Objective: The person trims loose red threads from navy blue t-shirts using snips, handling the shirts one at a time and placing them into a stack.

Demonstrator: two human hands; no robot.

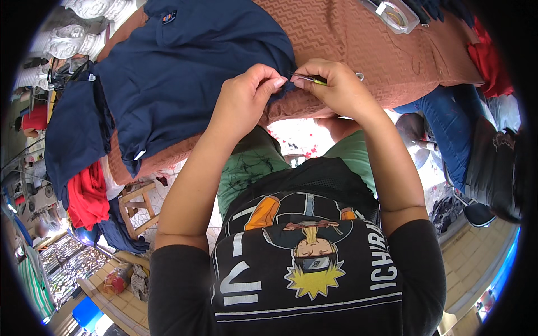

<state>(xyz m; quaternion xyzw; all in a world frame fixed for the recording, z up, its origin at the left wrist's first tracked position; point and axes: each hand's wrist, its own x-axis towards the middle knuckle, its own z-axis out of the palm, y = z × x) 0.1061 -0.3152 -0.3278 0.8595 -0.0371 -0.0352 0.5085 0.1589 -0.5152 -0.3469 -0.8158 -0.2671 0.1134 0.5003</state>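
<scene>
A navy blue garment (190, 67) is spread over the left part of a brown patterned cloth covering the table. At the garment's right edge my left hand (249, 95) is closed, thumb and forefinger pinched together. What lies between those fingertips is too small to make out, though a bit of navy fabric shows just below. My right hand (339, 87) is closed around thread snips (318, 82) with yellow on the handle. Their thin dark points reach toward the left fingertips. Both hands are almost touching, just above the table's near edge.
The brown cloth (358, 50) hangs over the near edge. A clear container (398, 17) stands at the far right. Red cloth (89, 196) and navy fabric hang at the left, near a wooden stool (137, 207). Blue jeans (445, 129) hang at the right.
</scene>
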